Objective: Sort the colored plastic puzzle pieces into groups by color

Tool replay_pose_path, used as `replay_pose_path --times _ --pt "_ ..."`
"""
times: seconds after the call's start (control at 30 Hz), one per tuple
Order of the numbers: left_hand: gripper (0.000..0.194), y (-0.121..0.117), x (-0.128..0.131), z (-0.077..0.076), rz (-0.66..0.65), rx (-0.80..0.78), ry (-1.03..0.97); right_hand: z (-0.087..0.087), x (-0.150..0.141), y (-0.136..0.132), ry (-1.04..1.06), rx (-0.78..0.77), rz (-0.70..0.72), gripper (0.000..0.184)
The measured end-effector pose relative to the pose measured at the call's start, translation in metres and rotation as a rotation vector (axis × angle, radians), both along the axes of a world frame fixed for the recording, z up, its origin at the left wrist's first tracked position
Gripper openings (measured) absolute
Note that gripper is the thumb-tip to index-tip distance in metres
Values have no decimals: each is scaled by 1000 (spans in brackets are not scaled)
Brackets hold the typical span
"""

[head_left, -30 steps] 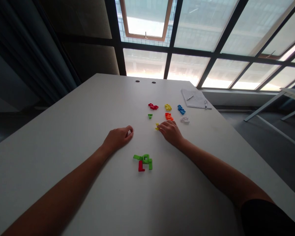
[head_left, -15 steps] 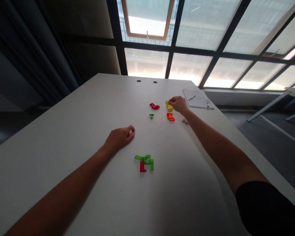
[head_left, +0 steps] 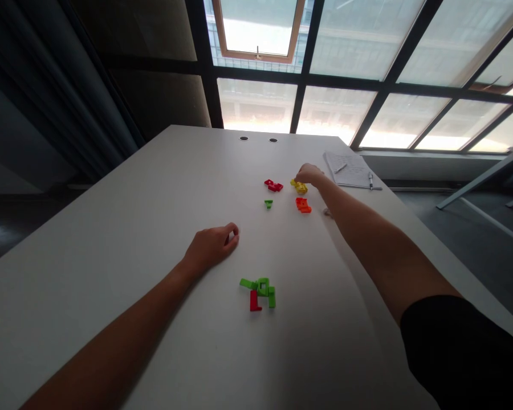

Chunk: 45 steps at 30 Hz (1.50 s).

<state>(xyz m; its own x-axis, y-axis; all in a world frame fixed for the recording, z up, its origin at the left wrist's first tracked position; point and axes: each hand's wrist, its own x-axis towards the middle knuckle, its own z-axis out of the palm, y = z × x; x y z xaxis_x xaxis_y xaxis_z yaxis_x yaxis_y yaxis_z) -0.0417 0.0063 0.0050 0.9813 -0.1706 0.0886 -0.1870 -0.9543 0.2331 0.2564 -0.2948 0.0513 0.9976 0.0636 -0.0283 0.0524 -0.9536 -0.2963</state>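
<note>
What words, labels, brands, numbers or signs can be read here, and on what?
No text can be read.
White paper: lines of writing, too small and blurred to read.
Yellow pieces at the right hand: no lettering can be made out.

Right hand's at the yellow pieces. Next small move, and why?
Probably ease the fingers apart and lift the right hand clear: its fingertips are right at the yellow pieces, which lie bunched together, while the orange pieces sit in a separate bunch close by. Whether the fingers grip a piece is too small to tell.
</note>
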Motion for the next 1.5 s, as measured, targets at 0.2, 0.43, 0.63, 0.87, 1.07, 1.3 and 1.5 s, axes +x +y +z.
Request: replay_pose_path --times 0.2,0.43,0.63,0.87,1.07,1.3,1.5 --pt "29 -1 0 0 -1 -4 -1 2 0 9 105 -102 -105 47" --pt "29 -1 0 1 -3 3 0 -5 -3 10 34 -136 -81 44" --pt "28 -1 0 1 -3 -3 -11 -5 -7 9 51 -160 -85 42" --pt "27 -1 0 1 1 -16 -7 7 -21 8 -67 -141 -2 35" --pt "28 0 -1 -1 -2 -23 -14 4 -48 9 -199 -186 284 32" --pt "29 -1 0 -1 5 -8 -16 -15 -50 -6 -54 -286 345 49" --pt "29 -1 0 0 9 -9 -10 -19 -49 -14 -59 -269 368 57"
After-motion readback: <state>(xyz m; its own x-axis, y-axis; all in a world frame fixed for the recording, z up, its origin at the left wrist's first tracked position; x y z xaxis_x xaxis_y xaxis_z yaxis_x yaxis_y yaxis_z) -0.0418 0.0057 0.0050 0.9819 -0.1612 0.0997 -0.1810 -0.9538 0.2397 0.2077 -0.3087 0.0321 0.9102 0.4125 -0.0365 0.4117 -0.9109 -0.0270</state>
